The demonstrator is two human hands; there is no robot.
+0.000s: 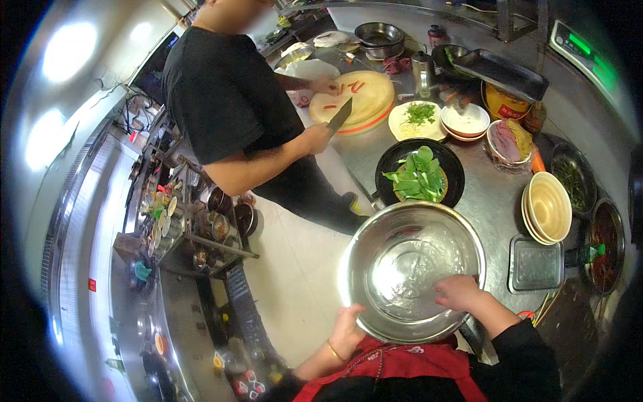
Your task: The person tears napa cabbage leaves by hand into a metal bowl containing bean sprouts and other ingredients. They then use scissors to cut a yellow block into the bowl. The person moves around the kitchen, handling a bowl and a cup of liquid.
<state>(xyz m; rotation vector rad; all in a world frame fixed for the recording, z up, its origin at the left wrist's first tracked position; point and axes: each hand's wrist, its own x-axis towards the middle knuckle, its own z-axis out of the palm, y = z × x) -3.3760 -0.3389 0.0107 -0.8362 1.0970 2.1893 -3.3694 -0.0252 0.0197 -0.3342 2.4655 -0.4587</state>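
Observation:
A large stainless steel bowl (417, 221) is held close in front of my red apron, its shiny inside facing up. My left hand (348, 329) grips the bowl's near left rim. Over the right part of the bowl, inside the rim, is my right hand (456, 294) with its fingers curled; whether it holds anything I cannot tell. Just beyond the bowl, a black pan (384, 176) holds a plate of green leaves (419, 176).
A co-worker (221, 100) in black holds a knife (341, 114) over a round cutting board (377, 93). Stacked bowls (550, 207), a lidded plastic container (536, 264) and a plate of chopped greens (402, 123) stand on the steel counter (482, 186). Shelving is at left.

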